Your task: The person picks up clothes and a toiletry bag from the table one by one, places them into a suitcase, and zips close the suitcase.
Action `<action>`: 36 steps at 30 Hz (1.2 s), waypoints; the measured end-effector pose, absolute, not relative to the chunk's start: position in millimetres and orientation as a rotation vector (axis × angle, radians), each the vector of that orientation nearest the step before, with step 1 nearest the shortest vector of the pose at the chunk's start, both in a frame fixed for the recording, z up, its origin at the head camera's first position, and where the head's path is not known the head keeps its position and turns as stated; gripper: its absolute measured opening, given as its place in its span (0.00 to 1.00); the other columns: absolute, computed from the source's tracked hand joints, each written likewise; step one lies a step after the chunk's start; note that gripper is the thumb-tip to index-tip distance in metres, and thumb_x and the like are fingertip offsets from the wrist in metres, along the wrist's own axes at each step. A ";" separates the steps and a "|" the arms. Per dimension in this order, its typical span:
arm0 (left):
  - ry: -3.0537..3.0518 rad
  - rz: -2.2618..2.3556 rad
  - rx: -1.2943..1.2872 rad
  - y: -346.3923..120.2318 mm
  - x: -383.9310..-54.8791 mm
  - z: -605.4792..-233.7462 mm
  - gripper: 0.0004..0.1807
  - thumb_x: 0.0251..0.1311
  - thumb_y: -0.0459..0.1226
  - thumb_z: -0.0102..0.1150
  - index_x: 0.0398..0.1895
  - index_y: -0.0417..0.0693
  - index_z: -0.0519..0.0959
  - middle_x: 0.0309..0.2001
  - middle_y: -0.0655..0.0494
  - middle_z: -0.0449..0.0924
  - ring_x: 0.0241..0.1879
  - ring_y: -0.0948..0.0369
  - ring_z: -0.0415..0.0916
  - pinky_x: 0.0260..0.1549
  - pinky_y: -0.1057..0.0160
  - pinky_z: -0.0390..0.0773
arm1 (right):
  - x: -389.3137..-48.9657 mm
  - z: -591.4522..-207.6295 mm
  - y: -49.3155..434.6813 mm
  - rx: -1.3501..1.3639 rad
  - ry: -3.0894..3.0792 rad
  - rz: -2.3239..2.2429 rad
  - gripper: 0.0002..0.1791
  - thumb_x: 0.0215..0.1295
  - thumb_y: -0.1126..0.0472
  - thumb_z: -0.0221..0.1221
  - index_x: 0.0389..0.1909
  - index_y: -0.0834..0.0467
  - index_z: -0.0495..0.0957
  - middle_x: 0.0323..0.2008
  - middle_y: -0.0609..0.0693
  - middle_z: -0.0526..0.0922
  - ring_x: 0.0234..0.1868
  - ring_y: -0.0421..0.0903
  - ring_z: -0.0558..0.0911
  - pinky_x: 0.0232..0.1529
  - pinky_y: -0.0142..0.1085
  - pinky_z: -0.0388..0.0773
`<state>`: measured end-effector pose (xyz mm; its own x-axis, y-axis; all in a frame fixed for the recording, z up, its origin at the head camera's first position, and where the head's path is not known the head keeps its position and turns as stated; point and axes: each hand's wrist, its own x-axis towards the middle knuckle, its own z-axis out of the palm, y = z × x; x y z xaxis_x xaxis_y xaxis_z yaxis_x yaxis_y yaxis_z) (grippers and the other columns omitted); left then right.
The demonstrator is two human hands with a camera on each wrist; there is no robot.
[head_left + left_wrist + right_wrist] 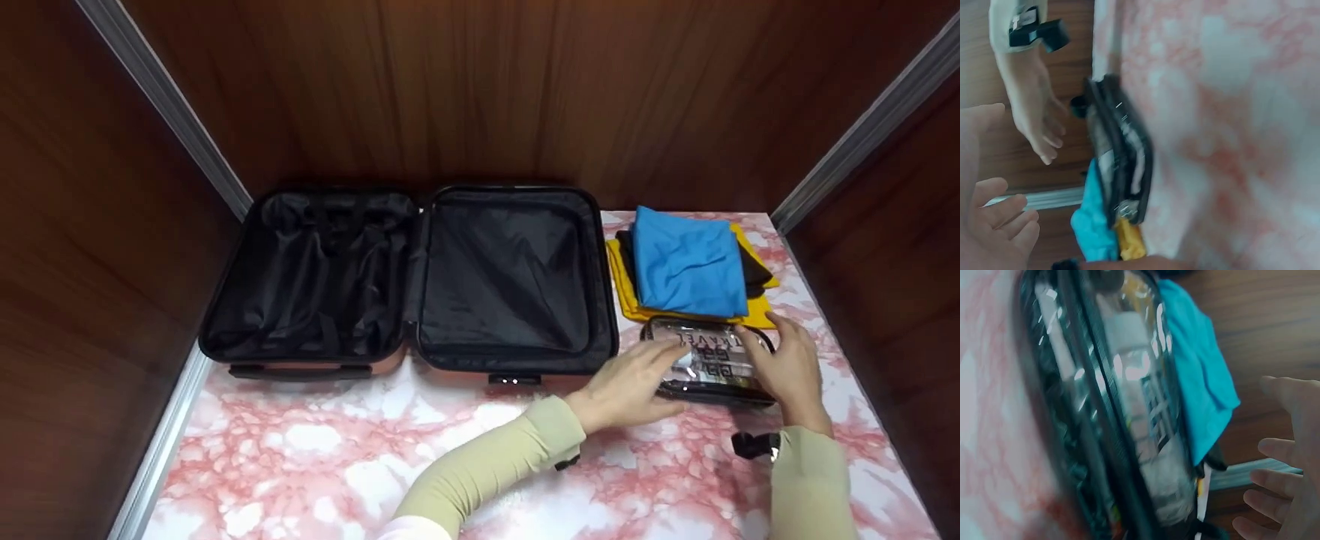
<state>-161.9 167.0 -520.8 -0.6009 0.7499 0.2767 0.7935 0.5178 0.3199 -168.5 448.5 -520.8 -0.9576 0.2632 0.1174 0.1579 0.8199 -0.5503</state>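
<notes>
A clear toiletry bag [709,364] with black trim and printed lettering lies at the right, with a white-capped bottle [1129,332] showing through its plastic. Over its left end is my left hand [634,382], and over its right end my right hand [791,367]. In the left wrist view the left hand [999,230] has its fingers apart, with a gap between it and the bag [1123,152]. The fingers of the right hand [1280,472] are likewise spread and apart from the bag in the right wrist view. Neither hand holds anything.
Left of the bag lies an opened suitcase [517,360] with black lining in both halves. Behind the bag is a stack of folded cloth: a blue piece [690,262] over black and yellow [630,300]. Wood-patterned panels [480,97] enclose the pink marbled surface [337,457].
</notes>
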 end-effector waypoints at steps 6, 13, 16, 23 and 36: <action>-2.795 -0.656 -1.294 170.1 -155.9 -542.6 0.52 0.67 0.61 0.58 0.81 0.40 0.50 0.79 0.45 0.51 0.76 0.55 0.53 0.71 0.66 0.48 | -160.4 -533.6 459.5 -0.375 -2.861 0.844 0.42 0.74 0.44 0.55 0.71 0.75 0.61 0.66 0.81 0.60 0.67 0.77 0.59 0.67 0.65 0.55; -2.912 -1.009 -1.107 176.5 -159.0 -552.7 0.55 0.66 0.59 0.61 0.80 0.33 0.47 0.78 0.41 0.52 0.76 0.54 0.53 0.71 0.67 0.50 | -160.0 -538.9 470.1 -0.447 -2.886 0.842 0.42 0.74 0.45 0.55 0.71 0.76 0.59 0.65 0.83 0.59 0.66 0.79 0.57 0.65 0.66 0.54; -2.923 -1.260 -0.959 179.2 -160.5 -554.7 0.54 0.64 0.59 0.63 0.80 0.34 0.50 0.76 0.44 0.58 0.73 0.58 0.57 0.68 0.69 0.54 | -158.6 -541.2 474.3 -0.503 -2.927 0.889 0.45 0.75 0.42 0.53 0.73 0.76 0.55 0.66 0.83 0.55 0.66 0.80 0.55 0.65 0.67 0.54; -2.936 -1.705 -0.618 180.4 -163.8 -556.5 0.50 0.65 0.56 0.63 0.78 0.34 0.56 0.73 0.44 0.65 0.70 0.58 0.63 0.66 0.69 0.60 | -158.0 -546.7 479.0 -0.567 -3.006 1.013 0.46 0.76 0.41 0.50 0.73 0.78 0.52 0.65 0.84 0.57 0.65 0.80 0.60 0.66 0.66 0.56; -2.895 -1.924 -0.497 179.2 -165.8 -561.2 0.41 0.66 0.49 0.65 0.75 0.36 0.64 0.70 0.47 0.70 0.68 0.60 0.66 0.64 0.70 0.63 | -155.8 -549.1 477.5 -0.548 -3.020 1.210 0.48 0.75 0.40 0.52 0.71 0.80 0.53 0.64 0.82 0.62 0.63 0.74 0.65 0.66 0.63 0.60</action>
<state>-165.8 179.2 -561.2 -0.8936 0.4237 -0.1479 0.0277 0.3809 0.9242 -155.8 477.5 -549.1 -0.9327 0.2448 -0.2648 0.3599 0.6776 -0.6414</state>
